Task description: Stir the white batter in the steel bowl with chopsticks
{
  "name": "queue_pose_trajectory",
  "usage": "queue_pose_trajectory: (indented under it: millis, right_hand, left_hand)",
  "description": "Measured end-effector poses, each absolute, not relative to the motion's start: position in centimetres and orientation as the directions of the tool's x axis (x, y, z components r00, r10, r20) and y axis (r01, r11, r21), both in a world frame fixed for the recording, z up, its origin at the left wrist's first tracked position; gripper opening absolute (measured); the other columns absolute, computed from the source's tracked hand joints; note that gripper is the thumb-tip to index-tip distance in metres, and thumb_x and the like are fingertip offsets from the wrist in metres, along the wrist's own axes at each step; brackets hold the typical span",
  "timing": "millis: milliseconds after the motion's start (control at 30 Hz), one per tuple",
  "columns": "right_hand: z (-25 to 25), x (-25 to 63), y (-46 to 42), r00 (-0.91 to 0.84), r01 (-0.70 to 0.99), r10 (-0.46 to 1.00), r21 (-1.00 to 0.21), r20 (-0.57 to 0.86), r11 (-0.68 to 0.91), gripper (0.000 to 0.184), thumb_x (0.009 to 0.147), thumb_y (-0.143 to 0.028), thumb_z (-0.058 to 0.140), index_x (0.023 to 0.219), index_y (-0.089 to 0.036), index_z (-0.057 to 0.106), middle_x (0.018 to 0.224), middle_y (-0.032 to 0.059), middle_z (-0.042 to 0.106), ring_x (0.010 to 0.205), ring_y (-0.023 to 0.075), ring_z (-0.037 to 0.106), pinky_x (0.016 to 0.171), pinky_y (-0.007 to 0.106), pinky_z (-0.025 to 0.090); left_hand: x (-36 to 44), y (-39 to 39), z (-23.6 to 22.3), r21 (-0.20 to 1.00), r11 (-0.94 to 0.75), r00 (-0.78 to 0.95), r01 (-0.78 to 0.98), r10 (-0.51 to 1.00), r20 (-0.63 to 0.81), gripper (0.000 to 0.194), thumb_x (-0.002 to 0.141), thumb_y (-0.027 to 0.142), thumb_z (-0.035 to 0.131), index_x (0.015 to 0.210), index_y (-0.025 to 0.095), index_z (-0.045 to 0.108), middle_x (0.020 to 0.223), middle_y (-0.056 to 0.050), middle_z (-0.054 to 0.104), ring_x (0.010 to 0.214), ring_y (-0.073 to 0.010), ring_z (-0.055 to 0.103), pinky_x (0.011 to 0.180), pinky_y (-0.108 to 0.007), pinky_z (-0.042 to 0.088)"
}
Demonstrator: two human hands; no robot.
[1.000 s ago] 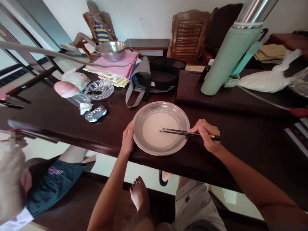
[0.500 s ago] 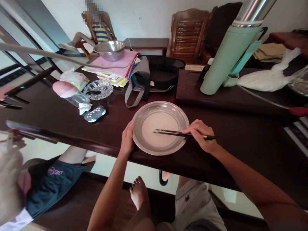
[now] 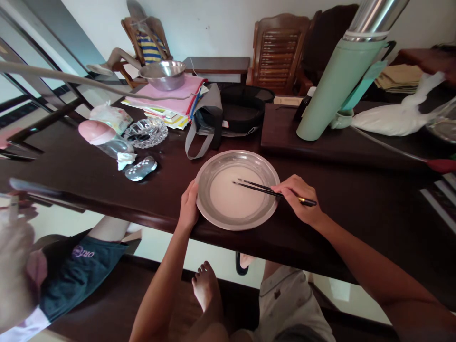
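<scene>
While the metal basin (image 3: 206,199) sits between them, left hand (image 3: 188,205) grips its side; right hand (image 3: 299,199) clamps black chopsticks (image 3: 256,188).

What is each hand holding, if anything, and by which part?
The right hand grips the black chopsticks toward their rear, gold-banded ends. The left hand touches the metal basin at its left side; whether it grips underneath is hidden.

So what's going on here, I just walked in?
A seated person has their left hand against the near-left side of a metal dish on the dark table. Their right hand holds black chopsticks slanting over the rim, tips at the whitish contents; whether they dip in is hard to tell. A green flask stands farther back.
</scene>
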State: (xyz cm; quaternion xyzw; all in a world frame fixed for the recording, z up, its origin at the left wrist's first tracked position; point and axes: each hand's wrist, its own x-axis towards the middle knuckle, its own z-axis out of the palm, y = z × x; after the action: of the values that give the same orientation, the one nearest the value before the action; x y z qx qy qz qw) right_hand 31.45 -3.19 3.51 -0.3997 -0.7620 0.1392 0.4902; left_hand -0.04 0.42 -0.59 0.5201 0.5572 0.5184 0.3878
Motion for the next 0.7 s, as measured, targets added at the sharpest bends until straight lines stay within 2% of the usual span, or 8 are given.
queue_pose_trajectory:
  millis: [167,333,500,600,700]
  right_hand:
    - [3.41,31.58,-3.31,-0.194,0.376,0.712,-0.619,0.675,0.69,0.028,0.099,-0.017,0.047,0.087,-0.024,0.072,0.077,0.0013,0.076,0.066,0.0171,0.061,0.069,0.039,0.044]
    - [3.42,31.47,-3.23,-0.212,0.493,0.755,-0.6,0.62,0.631,0.02,0.097,-0.021,0.053,0.091,-0.024,0.072,0.085,0.0025,0.078,0.077,0.0198,0.066,0.073,0.04,0.046]
    - [3.46,31.47,-3.21,-0.19,0.408,0.71,-0.603,0.678,0.686,0.027,0.099,-0.019,0.048,0.086,-0.024,0.071,0.078,0.0024,0.077,0.065,0.0177,0.063,0.067,0.039,0.045]
    - [3.42,31.4,-3.11,-0.243,0.455,0.741,-0.601,0.626,0.657,0.02,0.097,-0.023,0.054,0.09,-0.025,0.072,0.084,0.0019,0.079,0.073,0.0194,0.066,0.072,0.04,0.047]
    - [3.39,31.57,-3.01,-0.193,0.491,0.746,-0.596,0.637,0.636,0.02,0.097,-0.023,0.054,0.091,-0.025,0.073,0.086,0.0024,0.079,0.075,0.0202,0.066,0.073,0.041,0.048]
  left_hand:
    - [-0.12,0.41,-0.73,0.983,-0.073,-0.154,0.169,0.983,0.1,0.052,0.094,0.054,0.049,0.124,0.018,0.07,0.132,-0.008,0.069,0.128,-0.0283,0.058,0.111,-0.038,0.043]
    - [-0.13,0.47,-0.73,0.983,-0.067,-0.158,0.172,0.983,0.095,0.054,0.094,0.055,0.048,0.126,0.018,0.069,0.132,-0.009,0.069,0.127,-0.0288,0.059,0.111,-0.039,0.043]
    - [-0.1,0.42,-0.58,0.979,-0.078,-0.152,0.19,0.982,0.108,0.054,0.095,0.055,0.047,0.125,0.017,0.07,0.131,-0.009,0.069,0.128,-0.0287,0.058,0.109,-0.038,0.045]
    - [-0.11,0.42,-0.63,0.984,-0.08,-0.154,0.162,0.983,0.105,0.054,0.095,0.055,0.048,0.126,0.017,0.069,0.131,-0.009,0.069,0.128,-0.0287,0.058,0.11,-0.038,0.044]
    - [-0.09,0.43,-0.63,0.985,-0.077,-0.15,0.152,0.984,0.1,0.053,0.095,0.054,0.048,0.127,0.018,0.069,0.132,-0.009,0.069,0.127,-0.0282,0.059,0.111,-0.038,0.043]
